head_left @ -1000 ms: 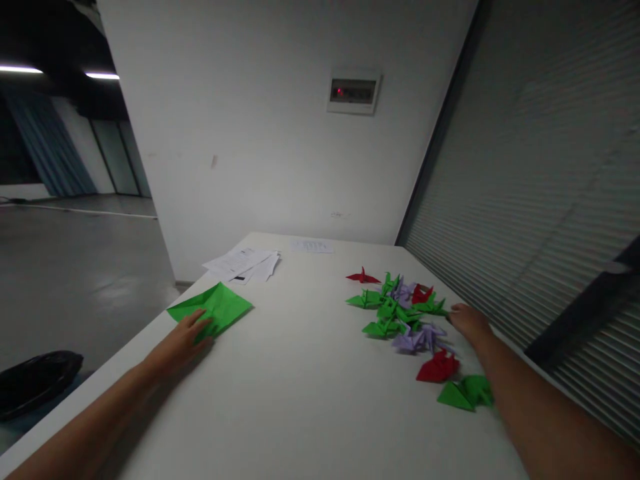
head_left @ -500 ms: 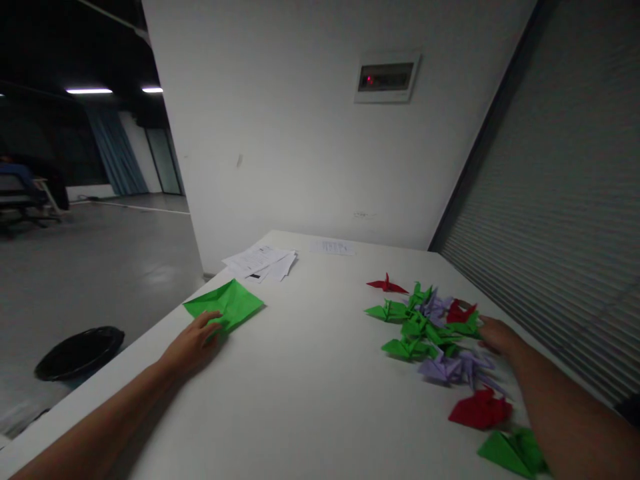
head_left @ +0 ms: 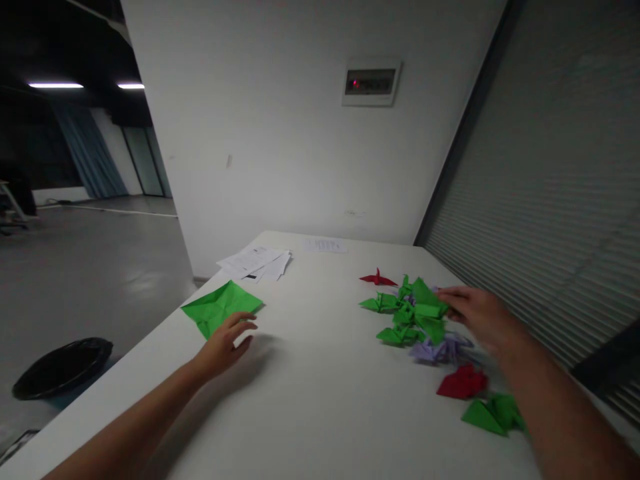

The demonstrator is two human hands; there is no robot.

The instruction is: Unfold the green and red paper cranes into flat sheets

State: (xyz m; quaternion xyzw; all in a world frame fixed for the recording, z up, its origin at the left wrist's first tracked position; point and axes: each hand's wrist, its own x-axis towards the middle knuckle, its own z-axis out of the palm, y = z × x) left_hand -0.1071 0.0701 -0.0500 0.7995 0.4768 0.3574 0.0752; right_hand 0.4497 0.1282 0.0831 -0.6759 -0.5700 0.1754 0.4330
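Note:
A green paper crane (head_left: 429,311) is pinched in the fingers of my right hand (head_left: 480,317), raised over a cluster of folded cranes. Beneath and around it lie several green cranes (head_left: 397,335) and purple cranes (head_left: 437,350), partly covered by the held one. A red crane (head_left: 379,278) rests at the back of the cluster. Closer to me are another red folded piece (head_left: 461,383) and a green one (head_left: 490,415), partly behind my right forearm. My left hand (head_left: 223,347), fingers spread and holding nothing, hovers beside a creased green paper sheet (head_left: 217,305).
Printed papers (head_left: 255,261) lie at the table's far left, and a single sheet (head_left: 325,245) by the wall. A black-lined bin (head_left: 63,373) stands on the floor left of the white table (head_left: 310,400). Blinds (head_left: 540,233) border the right side.
My right hand has lifted a green crane from the cluster and moved it left. My left hand has come off the green sheet and shifted right. The view has turned slightly right.

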